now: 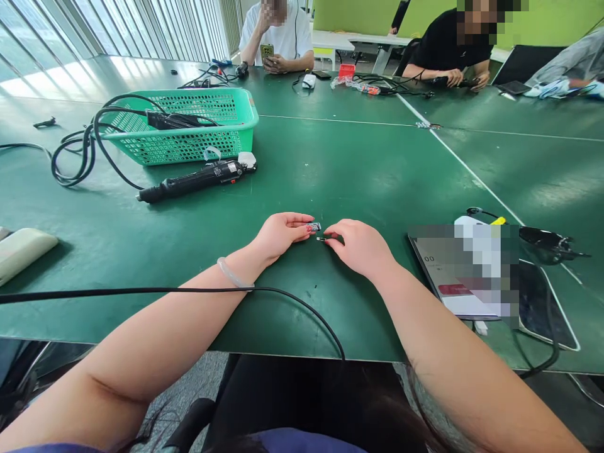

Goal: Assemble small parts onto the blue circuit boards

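Between the thumb and fingers of my left hand (285,233) is a small dark piece with white markings (315,226), like a little circuit board; its exact kind is too small to tell. Close by on the right, my right hand (356,245) pinches a tiny piece with a light, shiny end (321,239). The two pieces are near each other, with a narrow gap between the hands. Both hands are low over the green table (306,302). A black cable (189,290) crosses in front of my left forearm.
A green plastic basket (198,141) with corded black tools stands at the left. Before it lies a black electric screwdriver (193,180). At right are a tablet-like screen (443,277) and a phone (542,302). Two people (297,38) (438,47) sit across the table.
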A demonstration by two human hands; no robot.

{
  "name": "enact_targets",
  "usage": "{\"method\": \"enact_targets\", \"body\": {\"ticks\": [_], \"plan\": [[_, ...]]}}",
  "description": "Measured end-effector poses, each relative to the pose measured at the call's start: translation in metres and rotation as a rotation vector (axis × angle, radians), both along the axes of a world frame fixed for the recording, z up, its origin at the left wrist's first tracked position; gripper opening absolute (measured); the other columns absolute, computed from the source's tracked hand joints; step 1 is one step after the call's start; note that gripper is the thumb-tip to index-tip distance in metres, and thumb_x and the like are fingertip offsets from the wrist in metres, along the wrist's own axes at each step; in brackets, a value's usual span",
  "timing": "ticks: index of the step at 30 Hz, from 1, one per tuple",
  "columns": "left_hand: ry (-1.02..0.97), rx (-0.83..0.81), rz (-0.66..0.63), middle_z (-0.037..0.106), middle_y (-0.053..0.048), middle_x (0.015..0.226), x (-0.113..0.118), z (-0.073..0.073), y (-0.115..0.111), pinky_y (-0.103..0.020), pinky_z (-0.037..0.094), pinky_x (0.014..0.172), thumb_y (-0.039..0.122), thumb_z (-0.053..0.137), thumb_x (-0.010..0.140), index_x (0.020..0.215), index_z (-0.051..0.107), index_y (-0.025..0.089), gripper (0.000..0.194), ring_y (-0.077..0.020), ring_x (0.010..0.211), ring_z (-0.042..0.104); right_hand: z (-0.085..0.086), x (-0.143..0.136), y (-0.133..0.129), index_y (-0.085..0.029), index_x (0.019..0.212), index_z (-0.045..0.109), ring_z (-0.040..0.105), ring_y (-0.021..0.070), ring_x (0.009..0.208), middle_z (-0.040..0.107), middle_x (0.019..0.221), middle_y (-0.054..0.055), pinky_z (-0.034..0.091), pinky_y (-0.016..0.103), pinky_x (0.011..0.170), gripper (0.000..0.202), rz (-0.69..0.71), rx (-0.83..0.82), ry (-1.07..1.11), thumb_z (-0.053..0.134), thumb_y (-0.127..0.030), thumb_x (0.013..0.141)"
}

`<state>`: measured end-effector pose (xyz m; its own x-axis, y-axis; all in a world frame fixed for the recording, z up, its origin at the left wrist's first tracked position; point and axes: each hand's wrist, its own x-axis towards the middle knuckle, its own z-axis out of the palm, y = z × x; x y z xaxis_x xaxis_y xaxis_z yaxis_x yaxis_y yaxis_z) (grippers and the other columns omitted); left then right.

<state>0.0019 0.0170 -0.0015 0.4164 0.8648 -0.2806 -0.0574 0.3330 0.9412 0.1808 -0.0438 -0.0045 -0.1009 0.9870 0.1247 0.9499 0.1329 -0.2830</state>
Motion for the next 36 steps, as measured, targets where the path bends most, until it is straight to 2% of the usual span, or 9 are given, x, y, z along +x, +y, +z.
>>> {"method": "enact_targets", "body": {"ticks": [4, 10, 15, 20, 25, 36], "plan": [[0.014, 0.010, -0.013, 0.074, -0.007, 0.087, 0.001, -0.001, 0.001, -0.034, 0.053, 0.093, 0.005, 0.072, 0.076, 0.095, 0.071, 0.009, 0.020, -0.0112, 0.080, 0.068, -0.003, -0.001, 0.005, -0.019, 0.090, 0.071, 0.062, 0.0189, 0.087, 0.069, 0.095, 0.004, 0.044, 0.032, 0.071, 0.021, -0.030, -0.042, 0.014, 0.051, -0.020, 0.093], [0.040, 0.022, -0.037, 0.074, -0.007, 0.085, 0.001, -0.002, 0.002, -0.035, 0.053, 0.092, 0.004, 0.073, 0.074, 0.096, 0.070, 0.009, 0.022, -0.0123, 0.080, 0.069, -0.006, 0.002, 0.008, -0.020, 0.086, 0.070, 0.060, 0.0189, 0.085, 0.067, 0.092, 0.005, 0.041, 0.032, 0.069, 0.021, -0.046, -0.028, -0.009, 0.050, -0.019, 0.092], [0.072, 0.028, -0.056, 0.074, -0.007, 0.083, 0.000, 0.001, 0.000, -0.035, 0.053, 0.094, 0.003, 0.071, 0.075, 0.097, 0.070, 0.009, 0.023, -0.0121, 0.079, 0.070, 0.001, 0.008, 0.005, -0.020, 0.081, 0.069, 0.060, 0.0192, 0.081, 0.068, 0.089, 0.005, 0.042, 0.032, 0.067, 0.021, -0.138, 0.129, 0.071, 0.051, -0.017, 0.091], [0.093, 0.058, -0.079, 0.075, -0.006, 0.083, 0.001, 0.003, -0.003, -0.038, 0.053, 0.095, -0.002, 0.070, 0.071, 0.091, 0.071, 0.010, 0.024, -0.0138, 0.081, 0.070, 0.002, -0.003, 0.001, -0.020, 0.081, 0.069, 0.060, 0.0197, 0.081, 0.069, 0.087, 0.006, 0.044, 0.031, 0.071, 0.019, -0.039, 0.273, 0.132, 0.053, -0.017, 0.090], [0.115, 0.097, -0.105, 0.075, -0.005, 0.086, 0.001, 0.001, -0.002, -0.038, 0.053, 0.095, 0.000, 0.071, 0.070, 0.091, 0.072, 0.012, 0.025, -0.0140, 0.083, 0.069, -0.004, -0.013, 0.002, -0.019, 0.083, 0.069, 0.060, 0.0190, 0.081, 0.069, 0.088, 0.006, 0.044, 0.030, 0.069, 0.020, -0.001, 0.265, 0.085, 0.051, -0.017, 0.092], [0.116, 0.114, -0.118, 0.075, -0.006, 0.088, 0.000, 0.001, -0.002, -0.036, 0.054, 0.093, 0.000, 0.068, 0.072, 0.093, 0.073, 0.011, 0.024, -0.0131, 0.082, 0.069, -0.005, -0.014, 0.002, -0.019, 0.085, 0.069, 0.059, 0.0181, 0.080, 0.070, 0.089, 0.005, 0.042, 0.029, 0.067, 0.020, 0.003, 0.263, 0.044, 0.051, -0.017, 0.093]]}}
